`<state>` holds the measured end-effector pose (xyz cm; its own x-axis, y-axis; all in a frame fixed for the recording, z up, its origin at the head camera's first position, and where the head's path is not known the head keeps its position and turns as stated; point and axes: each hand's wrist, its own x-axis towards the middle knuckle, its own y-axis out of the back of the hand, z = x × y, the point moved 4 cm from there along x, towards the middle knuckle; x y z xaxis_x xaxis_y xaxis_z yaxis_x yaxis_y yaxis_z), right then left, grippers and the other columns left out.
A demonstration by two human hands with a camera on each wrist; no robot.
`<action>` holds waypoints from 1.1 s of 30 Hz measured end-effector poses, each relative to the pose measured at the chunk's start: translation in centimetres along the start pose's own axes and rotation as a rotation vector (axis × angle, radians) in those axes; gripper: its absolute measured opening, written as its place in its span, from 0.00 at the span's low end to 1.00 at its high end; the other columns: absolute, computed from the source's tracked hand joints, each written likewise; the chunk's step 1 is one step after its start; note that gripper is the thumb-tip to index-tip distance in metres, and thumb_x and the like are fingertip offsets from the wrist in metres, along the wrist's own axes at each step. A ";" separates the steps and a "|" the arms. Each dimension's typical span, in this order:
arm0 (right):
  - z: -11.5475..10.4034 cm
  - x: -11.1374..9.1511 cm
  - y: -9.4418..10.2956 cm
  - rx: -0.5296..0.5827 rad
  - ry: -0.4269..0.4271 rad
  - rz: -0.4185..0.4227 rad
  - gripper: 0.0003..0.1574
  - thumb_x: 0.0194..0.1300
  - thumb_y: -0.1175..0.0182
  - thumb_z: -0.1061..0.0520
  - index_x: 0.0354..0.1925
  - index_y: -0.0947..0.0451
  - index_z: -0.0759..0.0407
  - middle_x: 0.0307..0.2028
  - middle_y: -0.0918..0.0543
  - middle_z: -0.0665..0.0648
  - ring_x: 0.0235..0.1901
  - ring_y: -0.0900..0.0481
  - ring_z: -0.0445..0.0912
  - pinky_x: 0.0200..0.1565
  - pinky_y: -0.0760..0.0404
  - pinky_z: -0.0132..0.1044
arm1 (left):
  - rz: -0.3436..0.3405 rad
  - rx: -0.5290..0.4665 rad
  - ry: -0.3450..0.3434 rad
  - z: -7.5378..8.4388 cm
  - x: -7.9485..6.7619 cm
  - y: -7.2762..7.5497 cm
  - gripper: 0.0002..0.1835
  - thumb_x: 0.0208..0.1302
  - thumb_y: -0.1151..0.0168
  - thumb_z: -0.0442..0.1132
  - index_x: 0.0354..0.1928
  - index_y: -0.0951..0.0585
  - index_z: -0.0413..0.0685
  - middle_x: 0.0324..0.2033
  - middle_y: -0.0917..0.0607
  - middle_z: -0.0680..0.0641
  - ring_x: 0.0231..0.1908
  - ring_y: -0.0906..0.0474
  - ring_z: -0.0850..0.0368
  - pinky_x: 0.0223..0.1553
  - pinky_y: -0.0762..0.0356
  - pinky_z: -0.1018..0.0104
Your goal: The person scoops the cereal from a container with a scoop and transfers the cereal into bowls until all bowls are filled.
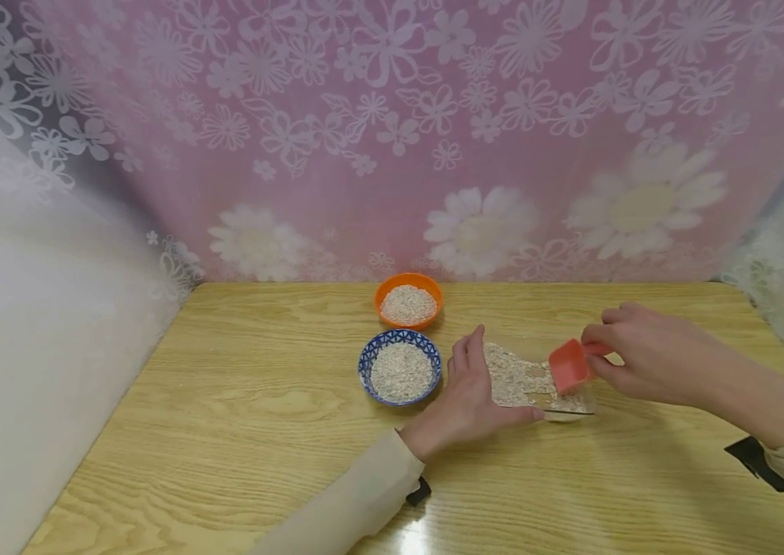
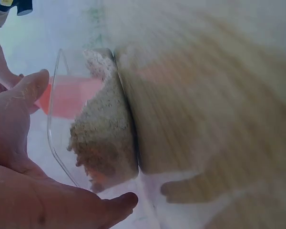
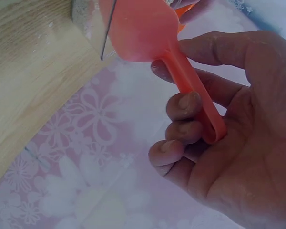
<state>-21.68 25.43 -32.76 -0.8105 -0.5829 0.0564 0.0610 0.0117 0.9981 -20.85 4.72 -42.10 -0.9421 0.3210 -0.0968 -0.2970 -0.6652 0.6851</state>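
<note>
A clear rectangular container point(image 1: 589, 405) stands on the table with oat flakes point(image 1: 515, 379) inside. My left hand point(image 1: 466, 399) holds its left end, thumb along the near side and fingers at the far side. In the left wrist view, the oats slope up unevenly against the clear wall point(image 2: 57, 148). My right hand point(image 1: 665, 354) grips the handle of a coral-red scoop point(image 1: 567, 367) at the container's right part. Thumb and fingers wrap the scoop's handle point(image 3: 190, 81) in the right wrist view. The scoop's bowl is tilted, its lower edge down among the oats.
Left of the container sits a blue-and-white patterned bowl point(image 1: 365, 371) holding oat flakes. Behind it is an orange bowl point(image 1: 408, 277), also with oats. A wood-grain table point(image 1: 239, 432) lies beneath, and a pink floral curtain point(image 1: 364, 200) hangs along its far edge.
</note>
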 end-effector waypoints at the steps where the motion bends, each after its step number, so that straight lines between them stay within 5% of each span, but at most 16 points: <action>1: 0.0 0.1 -0.1 0.001 -0.003 -0.013 0.04 0.62 0.32 0.55 0.36 0.16 0.49 0.25 0.28 0.44 0.25 0.36 0.39 0.24 0.36 0.32 | -0.004 -0.004 0.004 0.0 0.1 0.0 0.71 0.49 0.23 0.66 0.82 0.62 0.56 0.79 0.49 0.43 0.77 0.46 0.46 0.72 0.32 0.49; 12: 0.3 0.5 -1.7 0.133 -0.023 -0.052 0.09 0.65 0.32 0.54 0.43 0.14 0.54 0.31 0.20 0.47 0.28 0.29 0.38 0.27 0.29 0.35 | -0.079 0.103 0.080 -0.4 1.2 -0.2 0.76 0.43 0.22 0.71 0.82 0.62 0.56 0.76 0.41 0.43 0.75 0.42 0.48 0.70 0.30 0.52; 19: 1.3 -0.5 -3.9 0.226 -0.006 0.087 0.13 0.66 0.31 0.55 0.47 0.14 0.56 0.37 0.13 0.49 0.34 0.18 0.43 0.34 0.19 0.41 | -0.108 0.101 0.082 -0.5 1.3 -0.1 0.75 0.44 0.23 0.72 0.82 0.64 0.59 0.78 0.41 0.46 0.77 0.44 0.48 0.72 0.32 0.51; 27: 1.2 -1.1 -6.4 0.306 0.112 0.310 0.17 0.62 0.29 0.61 0.50 0.15 0.54 0.37 0.18 0.41 0.34 0.31 0.31 0.30 0.30 0.30 | -0.130 0.091 0.055 -0.6 1.3 0.0 0.73 0.46 0.25 0.72 0.82 0.63 0.58 0.79 0.43 0.47 0.78 0.45 0.47 0.73 0.34 0.49; 33: 0.4 -0.5 -7.3 0.320 0.154 0.354 0.21 0.59 0.27 0.64 0.51 0.16 0.52 0.37 0.19 0.39 0.36 0.34 0.32 0.33 0.31 0.30 | -0.136 0.092 0.066 -0.7 1.3 0.0 0.73 0.46 0.24 0.71 0.82 0.63 0.60 0.80 0.44 0.48 0.78 0.46 0.47 0.73 0.33 0.49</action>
<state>-21.92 25.98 -40.05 -0.6751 -0.6112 0.4131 0.1157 0.4653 0.8776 -22.16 4.71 -42.74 -0.9034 0.3568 -0.2378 -0.4094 -0.5530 0.7256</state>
